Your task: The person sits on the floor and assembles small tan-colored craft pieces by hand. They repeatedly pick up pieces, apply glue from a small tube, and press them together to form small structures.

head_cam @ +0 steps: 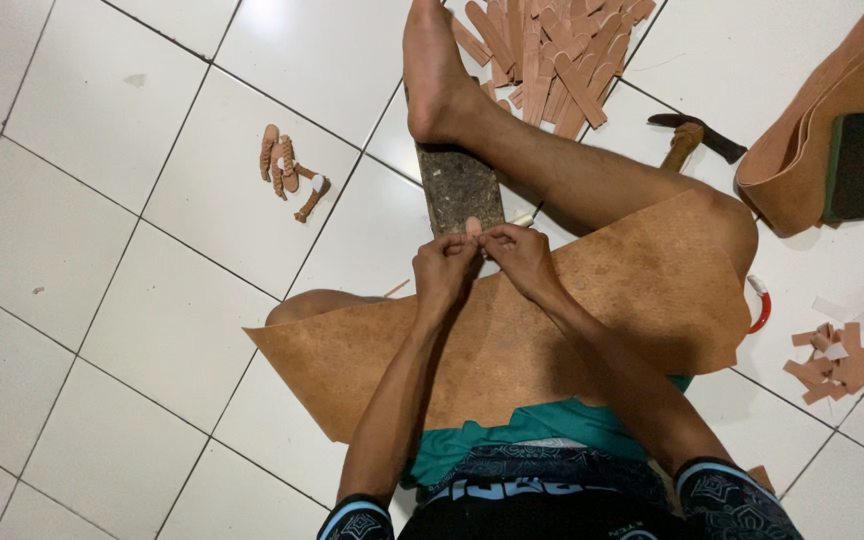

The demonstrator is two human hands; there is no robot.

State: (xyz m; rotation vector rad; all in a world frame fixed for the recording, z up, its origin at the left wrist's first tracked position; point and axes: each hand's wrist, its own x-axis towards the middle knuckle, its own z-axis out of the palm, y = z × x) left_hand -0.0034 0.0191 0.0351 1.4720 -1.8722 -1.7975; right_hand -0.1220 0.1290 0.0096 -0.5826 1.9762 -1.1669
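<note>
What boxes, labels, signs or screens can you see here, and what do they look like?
None in view: no package, label, sign or screen.
Only loose work pieces lie on the white tile floor: a pile of tan strips at the top, small tan scraps at right, and the small tan piece pinched by the left hand and right hand.
</note>
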